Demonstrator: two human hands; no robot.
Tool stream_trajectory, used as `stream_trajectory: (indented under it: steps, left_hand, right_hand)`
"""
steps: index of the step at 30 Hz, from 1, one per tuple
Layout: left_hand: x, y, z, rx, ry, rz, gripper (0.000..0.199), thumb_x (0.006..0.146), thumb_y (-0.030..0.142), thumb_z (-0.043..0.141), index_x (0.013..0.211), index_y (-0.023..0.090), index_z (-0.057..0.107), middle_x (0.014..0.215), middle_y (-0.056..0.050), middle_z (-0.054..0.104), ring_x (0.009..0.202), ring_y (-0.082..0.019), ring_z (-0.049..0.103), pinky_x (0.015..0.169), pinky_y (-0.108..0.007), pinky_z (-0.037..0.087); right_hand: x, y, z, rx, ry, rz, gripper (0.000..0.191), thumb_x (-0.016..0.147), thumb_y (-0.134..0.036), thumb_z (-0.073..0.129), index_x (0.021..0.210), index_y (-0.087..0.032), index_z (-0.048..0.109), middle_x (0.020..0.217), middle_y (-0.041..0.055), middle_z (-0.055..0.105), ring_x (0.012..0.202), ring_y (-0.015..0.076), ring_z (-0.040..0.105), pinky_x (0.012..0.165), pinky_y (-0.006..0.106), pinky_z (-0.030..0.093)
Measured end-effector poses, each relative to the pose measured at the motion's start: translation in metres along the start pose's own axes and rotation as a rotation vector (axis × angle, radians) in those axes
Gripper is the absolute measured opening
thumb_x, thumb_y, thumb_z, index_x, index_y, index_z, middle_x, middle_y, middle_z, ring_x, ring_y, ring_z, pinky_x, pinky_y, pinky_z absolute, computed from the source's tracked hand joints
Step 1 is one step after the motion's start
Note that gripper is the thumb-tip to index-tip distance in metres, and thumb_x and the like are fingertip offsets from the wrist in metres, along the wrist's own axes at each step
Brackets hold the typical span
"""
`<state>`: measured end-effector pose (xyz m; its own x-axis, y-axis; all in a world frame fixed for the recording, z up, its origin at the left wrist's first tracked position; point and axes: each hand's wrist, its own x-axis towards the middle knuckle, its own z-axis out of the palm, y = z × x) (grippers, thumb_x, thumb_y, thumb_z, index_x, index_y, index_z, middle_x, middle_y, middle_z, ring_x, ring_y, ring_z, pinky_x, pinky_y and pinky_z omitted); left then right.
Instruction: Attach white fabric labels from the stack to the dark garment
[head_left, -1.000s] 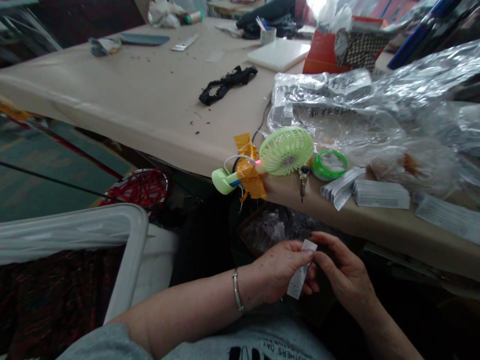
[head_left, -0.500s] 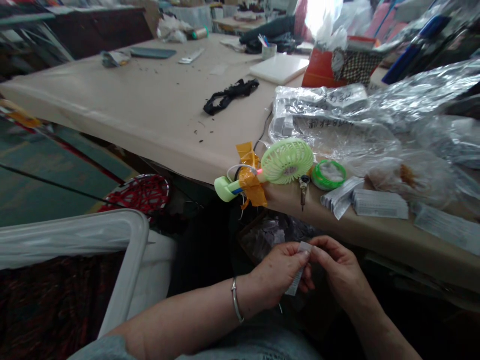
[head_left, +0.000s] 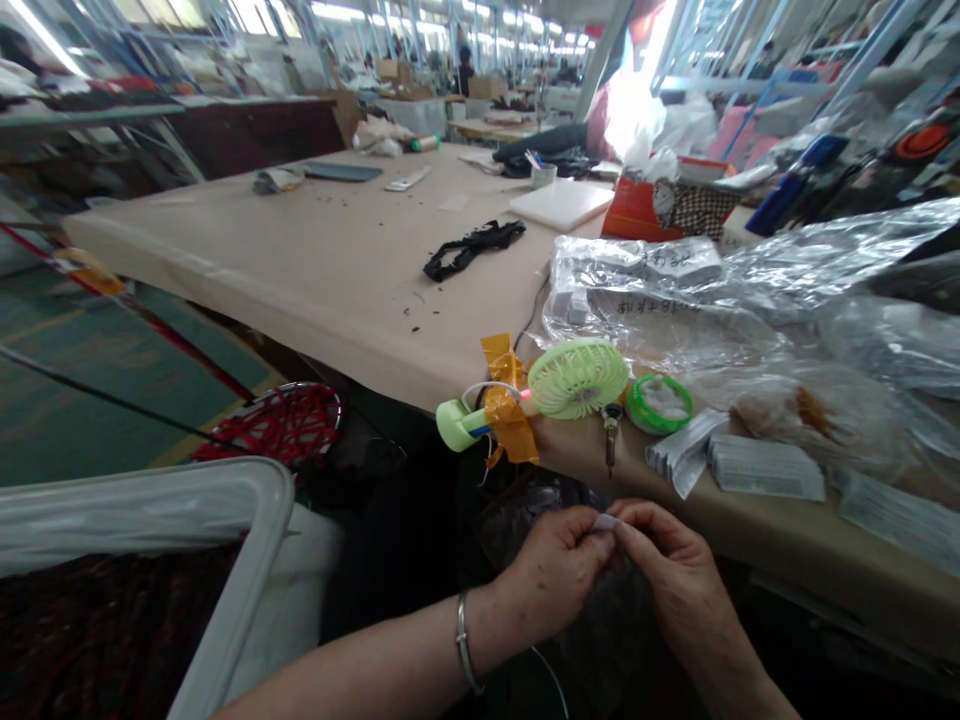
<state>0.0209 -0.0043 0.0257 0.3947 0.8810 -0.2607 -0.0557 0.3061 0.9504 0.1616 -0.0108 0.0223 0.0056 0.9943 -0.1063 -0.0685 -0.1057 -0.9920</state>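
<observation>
Between my two hands, below the table's front edge, is a small white label (head_left: 604, 522). My left hand (head_left: 559, 565), with a metal bangle on its wrist, pinches the label between thumb and forefinger. From the other side my right hand (head_left: 667, 560) pinches its edge, fingertips touching those of the left. Most of the label is hidden by the fingers. On the table edge just above lie a fanned stack of printed labels (head_left: 765, 467) and a folded bunch of white strips (head_left: 686, 452).
A green fan (head_left: 577, 378) is taped to the table edge, beside a soldering-iron-like tool (head_left: 610, 440) and a green round tub (head_left: 660, 404). Clear plastic bags (head_left: 675, 300) cover the right side. A white bin (head_left: 262, 500) with dark contents stands at left; a black strap (head_left: 474, 248) lies on the table (head_left: 322, 270).
My view has tilted up, so the table sits lower. The label's long tail, which hung below my left hand, no longer shows. Both hands have stayed close together.
</observation>
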Motion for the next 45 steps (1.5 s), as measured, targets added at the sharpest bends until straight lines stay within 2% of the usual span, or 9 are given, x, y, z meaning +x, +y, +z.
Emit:
stream_trajectory:
  steps: [2,4,8,12,22,29,45]
  left_hand:
    - [0.002,0.007,-0.005,0.087,0.046,0.082,0.017,0.082,0.024,0.052,0.069,0.015,0.059,0.066,0.002,0.053,0.066,-0.010,0.047,0.063,-0.022,0.037]
    - [0.004,0.013,-0.009,0.166,0.098,0.127,0.016,0.082,0.023,0.052,0.074,0.015,0.063,0.070,0.001,0.058,0.069,-0.012,0.050,0.065,-0.022,0.039]
    - [0.008,0.022,-0.014,0.326,0.175,0.172,0.018,0.084,0.024,0.052,0.077,0.015,0.066,0.070,0.000,0.063,0.068,-0.012,0.055,0.064,-0.022,0.040]
    - [0.012,0.025,-0.017,0.392,0.189,0.238,0.022,0.088,0.025,0.050,0.076,0.016,0.066,0.067,0.001,0.062,0.063,-0.010,0.054,0.059,-0.020,0.039]
    - [0.014,0.025,-0.020,0.402,0.190,0.304,0.026,0.090,0.026,0.046,0.077,0.017,0.066,0.070,-0.001,0.065,0.065,-0.011,0.057,0.063,-0.020,0.042]
    - [0.019,0.026,-0.019,0.408,0.218,0.315,0.024,0.089,0.027,0.049,0.074,0.018,0.066,0.069,0.001,0.066,0.062,-0.010,0.057,0.060,-0.019,0.041]
    - [0.027,0.025,-0.019,0.393,0.210,0.340,0.027,0.090,0.024,0.047,0.069,0.018,0.063,0.065,0.001,0.061,0.061,-0.010,0.054,0.060,-0.019,0.040]
  right_hand:
    - [0.003,0.000,0.000,-0.049,0.061,-0.065,0.020,0.071,-0.036,0.074,0.068,-0.018,0.065,0.078,0.0026,0.066,0.072,0.0143,0.062,0.066,0.022,0.053]
    - [0.006,0.000,0.000,-0.062,0.086,-0.062,0.018,0.073,-0.035,0.073,0.071,-0.019,0.066,0.079,0.0019,0.066,0.075,0.0138,0.062,0.069,0.021,0.051]
    - [0.008,-0.002,0.003,-0.080,0.125,0.022,0.023,0.072,-0.039,0.073,0.073,-0.018,0.065,0.063,-0.0022,0.059,0.054,0.0089,0.051,0.049,0.018,0.043]
    - [0.011,-0.007,0.007,-0.159,0.140,-0.023,0.024,0.074,-0.040,0.070,0.070,-0.017,0.063,0.060,-0.0021,0.057,0.053,0.0093,0.050,0.049,0.019,0.041]
    - [0.017,-0.014,0.010,-0.247,0.144,-0.154,0.019,0.078,-0.036,0.066,0.071,-0.019,0.063,0.061,-0.0008,0.060,0.056,0.0113,0.054,0.052,0.020,0.045]
    - [0.019,-0.005,0.006,-0.246,0.140,-0.169,0.016,0.080,-0.035,0.065,0.077,-0.019,0.063,0.064,-0.0002,0.061,0.059,0.0125,0.057,0.054,0.022,0.046]
    - [0.023,-0.004,0.009,-0.273,0.188,-0.224,0.016,0.082,-0.034,0.063,0.077,-0.019,0.063,0.064,-0.0003,0.061,0.061,0.0129,0.057,0.056,0.023,0.047]
